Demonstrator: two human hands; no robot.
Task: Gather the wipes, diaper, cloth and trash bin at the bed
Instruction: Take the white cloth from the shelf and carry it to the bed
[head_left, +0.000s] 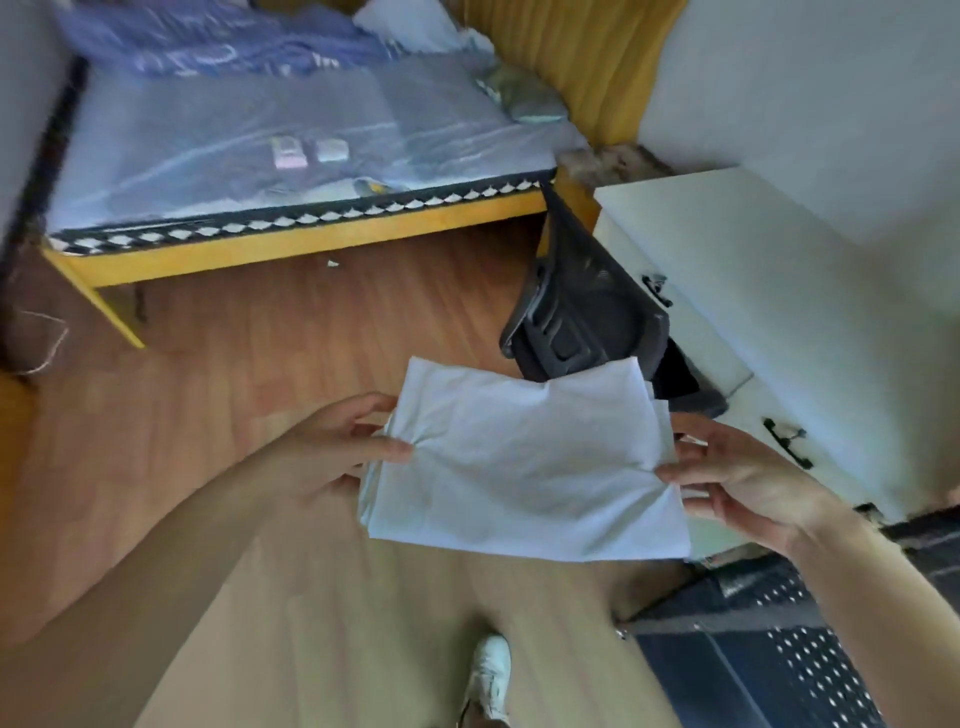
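I hold a folded white cloth (524, 462) in front of me, over the wooden floor. My left hand (337, 447) pinches its left edge and my right hand (737, 483) grips its right edge. The bed (291, 236), with a yellow frame and a plastic-covered mattress, stands ahead at the upper left. Two small packs (306, 150) lie side by side on the mattress; the view is too blurred to tell what they are. I see no trash bin.
A black mesh office chair (587, 306) stands between the bed's right corner and a white cabinet (753, 291) with dark handles. A dark perforated surface (769, 644) is at the lower right. A blue quilt (208, 41) lies at the bed's far end. My white shoe (488, 675) is below.
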